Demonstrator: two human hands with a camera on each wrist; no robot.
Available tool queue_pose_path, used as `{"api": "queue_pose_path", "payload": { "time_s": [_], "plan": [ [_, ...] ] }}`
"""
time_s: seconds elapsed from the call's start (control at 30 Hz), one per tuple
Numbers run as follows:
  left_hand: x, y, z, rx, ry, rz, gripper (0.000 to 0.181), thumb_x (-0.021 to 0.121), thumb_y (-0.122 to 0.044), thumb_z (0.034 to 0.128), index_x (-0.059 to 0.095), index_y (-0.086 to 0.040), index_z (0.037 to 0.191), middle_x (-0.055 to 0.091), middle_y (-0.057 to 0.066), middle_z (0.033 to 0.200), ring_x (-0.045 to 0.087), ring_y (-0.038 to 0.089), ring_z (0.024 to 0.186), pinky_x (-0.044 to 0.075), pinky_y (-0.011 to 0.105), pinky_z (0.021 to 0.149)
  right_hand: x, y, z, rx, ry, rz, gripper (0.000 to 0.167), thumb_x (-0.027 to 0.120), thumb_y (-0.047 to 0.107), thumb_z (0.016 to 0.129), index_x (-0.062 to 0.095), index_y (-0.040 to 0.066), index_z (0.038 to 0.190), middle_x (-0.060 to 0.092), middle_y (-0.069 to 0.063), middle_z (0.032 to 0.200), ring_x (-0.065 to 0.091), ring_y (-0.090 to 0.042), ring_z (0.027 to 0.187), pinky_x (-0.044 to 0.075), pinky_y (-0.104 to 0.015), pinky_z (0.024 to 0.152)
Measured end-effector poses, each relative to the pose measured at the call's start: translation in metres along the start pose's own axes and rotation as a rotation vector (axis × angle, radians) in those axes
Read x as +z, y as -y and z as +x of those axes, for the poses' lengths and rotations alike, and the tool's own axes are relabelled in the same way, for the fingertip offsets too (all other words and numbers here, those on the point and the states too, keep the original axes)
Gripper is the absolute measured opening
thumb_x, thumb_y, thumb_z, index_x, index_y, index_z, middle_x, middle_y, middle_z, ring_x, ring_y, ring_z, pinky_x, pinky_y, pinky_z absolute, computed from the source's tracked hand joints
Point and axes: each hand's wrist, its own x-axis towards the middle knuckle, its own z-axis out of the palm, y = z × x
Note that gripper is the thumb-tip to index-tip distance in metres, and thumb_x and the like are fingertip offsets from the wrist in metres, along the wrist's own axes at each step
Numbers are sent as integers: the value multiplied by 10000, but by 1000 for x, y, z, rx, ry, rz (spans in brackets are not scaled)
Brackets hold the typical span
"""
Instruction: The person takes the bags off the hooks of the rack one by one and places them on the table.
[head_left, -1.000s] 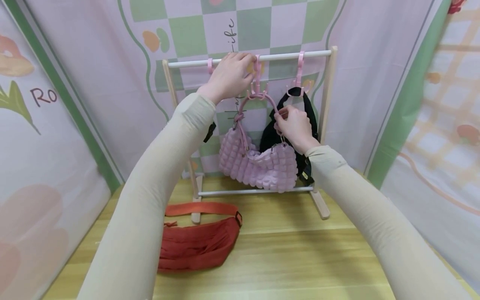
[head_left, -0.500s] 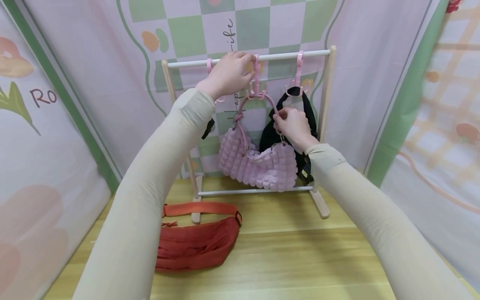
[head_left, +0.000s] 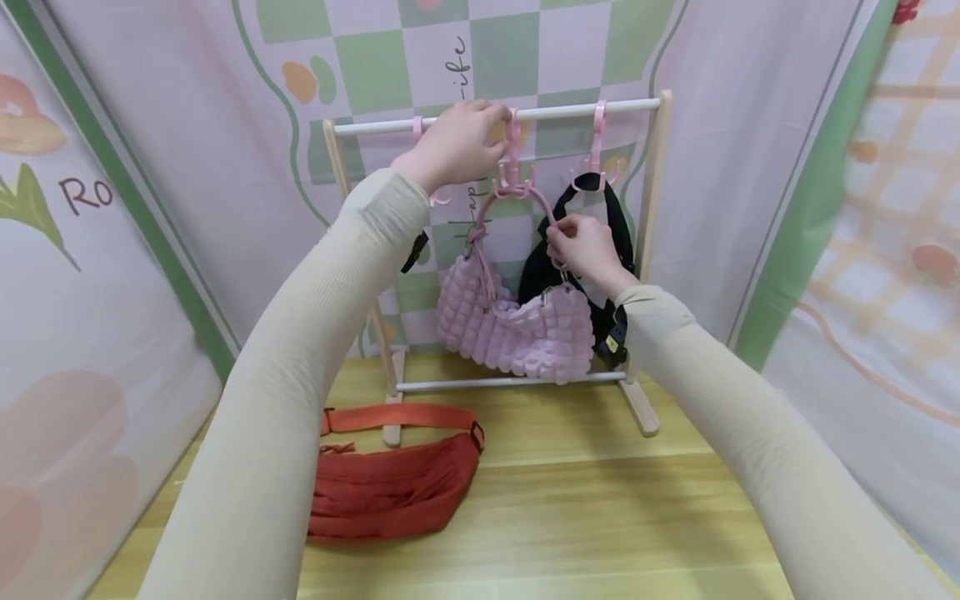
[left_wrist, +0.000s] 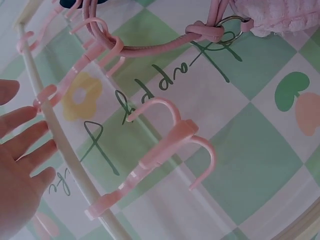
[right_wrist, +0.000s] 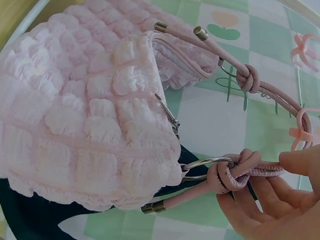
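Found the right hand (head_left: pixel 589 252) pinching the pink handle (right_wrist: pixel 286 101) between thumb and curled fingers, with little gap left, just on the hook side of the right-end knot (right_wrist: pixel 231 173). Found the left hand (head_left: pixel 463 143) at the rail (head_left: pixel 558 112), with fingers spread and lightly bent, gripping nothing visible; cannot confirm contact with the middle hook (head_left: pixel 513 154). Traced the handle from the right fingers upward and leftward to an arch on the lower prongs of that hook. Located the pink bag (head_left: pixel 517 337) beneath, hanging below and to the left of the right fingers, well under the left ones. Read its long axis as roughly parallel to the rail, sagging mid-length, slightly lower at the right end. Judged decisive: right hand nearer to bag and handle, left nearer to hook top. Farther out, noted a black bag (head_left: pixel 538 265) on the right hook (head_left: pixel 597 140), partly behind the pink one; also a left hook (left_wrist: pixel 167 142) with bare prongs. Lastly, logged a red waist bag (head_left: pixel 405 492) on the worktop (head_left: pixel 585 521), partly hidden by the left sleeve (head_left: pixel 277 400).
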Motion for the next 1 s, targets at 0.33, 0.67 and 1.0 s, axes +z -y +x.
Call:
{"api": "queue_pose_path", "payload": {
  "time_s": [0.33, 0.67, 1.0],
  "plan": [
    [0, 0, 1, 4, 5, 1, 461, 359, -350, 1007, 373, -176, 1433, 385, 15, 1491, 339, 215, 1377, 230, 353, 1160, -1, 0, 0, 42, 32, 111, 343, 515, 256, 971, 604, 9, 1192, 671, -161, 1089, 612, -158, 837, 461, -216, 739],
    [-1, -1, 1, -2, 3, 0, 453, 361, -342, 1006, 382, -175, 1426, 405, 27, 1475, 356, 218, 1364, 248, 358, 1152, -7, 0, -2, 81, 100, 294, 364, 539, 246, 968, 583, -10, 1223, 642, -190, 1136, 623, -103, 800, 491, -215, 714],
    [0, 0, 0, -6, -1, 3, 460, 359, -346, 1006, 376, -171, 1432, 391, 27, 1486, 347, 214, 1371, 239, 346, 1157, -11, 1, -1, 97, 166, 460, 362, 518, 178, 978, 550, -79, 1231, 641, -23, 935, 621, -121, 760, 528, -294, 721]
  ]
}}
